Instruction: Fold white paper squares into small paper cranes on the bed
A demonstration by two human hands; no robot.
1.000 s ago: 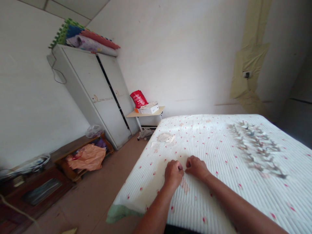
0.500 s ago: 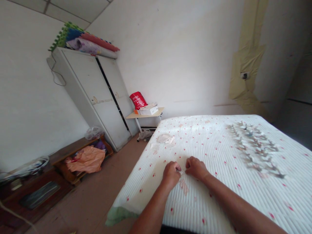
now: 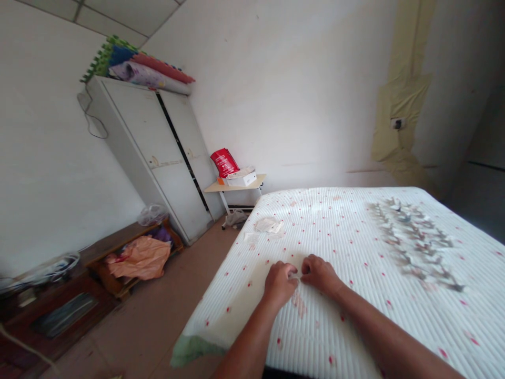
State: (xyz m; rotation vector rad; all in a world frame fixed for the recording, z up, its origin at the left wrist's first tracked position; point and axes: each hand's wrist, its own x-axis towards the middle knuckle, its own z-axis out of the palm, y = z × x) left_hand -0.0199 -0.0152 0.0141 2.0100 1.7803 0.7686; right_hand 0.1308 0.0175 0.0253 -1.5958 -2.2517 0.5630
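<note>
Over the near part of the white, dotted bedspread [image 3: 311,326], my left hand [image 3: 281,281] is curled with thumb and forefinger bent toward my right hand. My right hand [image 3: 319,272] is pinched, its fingertips close to those of my left. A small pale piece shows faintly between them, too small to make out. Several small folded grey-white pieces [image 3: 418,237] stand in rows on the right side of the bed. Thin whitish sheets [image 3: 269,225] lie at the bed's left, beyond my hands.
A grey cabinet [image 3: 153,152] with rolled mats [image 3: 150,73] on top stands at the left. Beside it is a small table [image 3: 215,187] with a red bag [image 3: 224,162] and a white box [image 3: 241,180]. A low wooden cabinet [image 3: 71,310] holds an orange bag [image 3: 140,258].
My left hand has shifted slightly right, and its thumb and forefinger look a little further apart. My right hand has barely moved. The view has shifted very slightly.
</note>
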